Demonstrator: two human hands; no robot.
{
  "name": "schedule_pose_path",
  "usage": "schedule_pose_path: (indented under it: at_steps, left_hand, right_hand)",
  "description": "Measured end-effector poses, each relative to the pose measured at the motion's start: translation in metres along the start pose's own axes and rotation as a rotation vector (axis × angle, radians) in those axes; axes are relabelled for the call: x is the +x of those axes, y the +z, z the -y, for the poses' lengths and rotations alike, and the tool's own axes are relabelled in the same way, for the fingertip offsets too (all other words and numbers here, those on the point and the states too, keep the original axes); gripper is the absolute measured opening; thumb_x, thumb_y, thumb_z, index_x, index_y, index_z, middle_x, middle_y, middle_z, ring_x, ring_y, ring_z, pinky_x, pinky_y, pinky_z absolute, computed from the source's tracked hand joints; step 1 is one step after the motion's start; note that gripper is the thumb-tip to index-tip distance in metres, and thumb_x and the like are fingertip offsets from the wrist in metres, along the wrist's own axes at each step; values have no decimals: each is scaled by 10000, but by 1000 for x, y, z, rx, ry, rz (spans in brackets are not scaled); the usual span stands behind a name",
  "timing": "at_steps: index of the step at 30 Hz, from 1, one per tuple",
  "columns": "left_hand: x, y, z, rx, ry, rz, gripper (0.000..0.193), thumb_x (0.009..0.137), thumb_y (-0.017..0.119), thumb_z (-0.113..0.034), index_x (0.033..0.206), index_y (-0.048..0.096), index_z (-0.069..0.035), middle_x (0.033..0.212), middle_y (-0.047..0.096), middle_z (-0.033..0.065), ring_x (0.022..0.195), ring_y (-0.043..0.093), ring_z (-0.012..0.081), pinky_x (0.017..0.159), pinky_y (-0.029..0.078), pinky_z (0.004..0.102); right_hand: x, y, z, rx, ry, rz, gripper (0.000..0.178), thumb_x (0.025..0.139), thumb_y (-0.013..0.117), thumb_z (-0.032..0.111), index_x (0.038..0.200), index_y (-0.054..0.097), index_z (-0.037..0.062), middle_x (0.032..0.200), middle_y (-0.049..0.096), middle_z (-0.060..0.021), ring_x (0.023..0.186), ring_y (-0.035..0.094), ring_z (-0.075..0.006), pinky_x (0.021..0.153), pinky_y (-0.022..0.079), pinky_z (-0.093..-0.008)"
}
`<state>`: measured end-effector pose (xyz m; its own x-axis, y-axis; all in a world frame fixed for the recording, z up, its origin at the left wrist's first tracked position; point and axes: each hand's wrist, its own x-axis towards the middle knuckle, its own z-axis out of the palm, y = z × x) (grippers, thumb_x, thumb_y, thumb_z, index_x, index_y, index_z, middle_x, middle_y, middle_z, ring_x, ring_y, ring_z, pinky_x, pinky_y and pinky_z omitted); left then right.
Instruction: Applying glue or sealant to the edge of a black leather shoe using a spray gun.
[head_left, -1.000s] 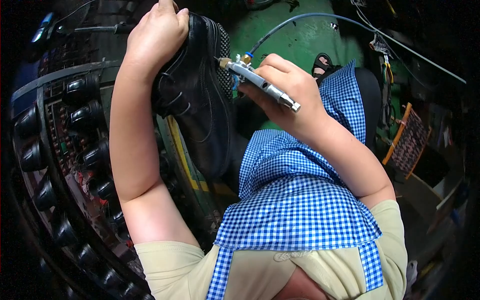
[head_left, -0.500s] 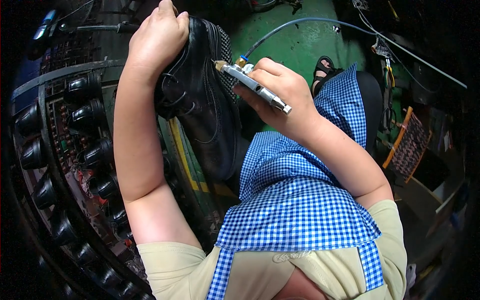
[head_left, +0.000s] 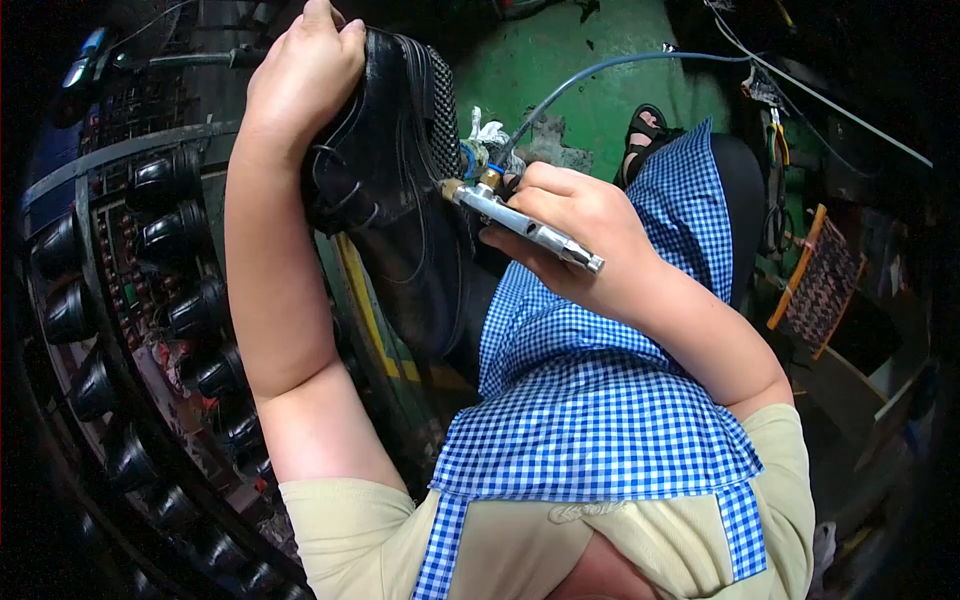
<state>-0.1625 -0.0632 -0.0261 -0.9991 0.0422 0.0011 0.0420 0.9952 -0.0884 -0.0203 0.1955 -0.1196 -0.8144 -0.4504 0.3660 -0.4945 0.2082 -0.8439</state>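
My left hand (head_left: 305, 80) is closed on the upper end of a black lace-up shoe (head_left: 400, 190), its fingers partly hidden behind the collar. The shoe hangs toe toward me, its textured sole edge turned to the right. In my right hand (head_left: 595, 215) is a small silver spray gun (head_left: 530, 228), fingers wrapped round it. Its brass nozzle points left, close to the shoe's side just above the sole; whether it touches I cannot tell. From the gun's blue-ringed fitting a grey-blue air hose (head_left: 590, 68) arcs off to the right.
A metal rack (head_left: 90, 270) with several black shoes (head_left: 165, 235) fills the left side. Green floor (head_left: 620, 85) shows at the back. A woven-seat chair (head_left: 820, 280) stands at the right, near hanging pliers (head_left: 776, 140) and a pale cable (head_left: 840, 115).
The spray gun in my right hand has come toward me and slightly right, lower along the shoe's side. My left hand and the shoe have shifted a little to the left.
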Motion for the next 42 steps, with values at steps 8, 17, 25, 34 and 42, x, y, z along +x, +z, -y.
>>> schedule_pose_path:
  at_steps: [8,17,25,34,42]
  left_hand:
    - [13,3,35,-105,-18,93,458,1055,566,-377,1211,602,52,1168,701,300,1134,670,433,1016,487,440]
    - [8,-2,53,-108,-63,186,518,1023,542,-405,1196,606,79,1143,695,350,1120,674,467,1000,503,457]
    - [-8,0,67,-92,-142,148,542,992,585,-449,1168,629,61,1158,690,314,1134,659,453,1000,499,457]
    - [-58,5,39,-523,-11,-428,479,943,768,-341,1292,653,-33,1272,661,183,1201,650,318,1073,485,422]
    - [-184,-52,-32,-370,726,73,449,775,847,-304,1176,744,-130,1211,725,41,1280,643,313,1180,419,496]
  right_hand:
    - [-21,-13,9,41,30,49,213,849,825,214,823,665,75,838,591,-76,724,632,-284,614,540,-396]
    - [-35,-37,22,28,31,86,262,760,880,107,907,673,40,831,605,-86,705,628,-262,591,505,-363]
    - [-44,-72,27,76,64,203,293,725,881,94,920,671,31,859,620,-100,724,632,-267,608,507,-374]
    - [-57,-84,25,48,43,176,297,743,882,136,947,688,42,867,622,-87,721,629,-251,596,510,-361]
    - [-60,-77,25,99,57,99,304,733,894,128,944,691,45,881,641,-85,750,654,-246,606,526,-348]
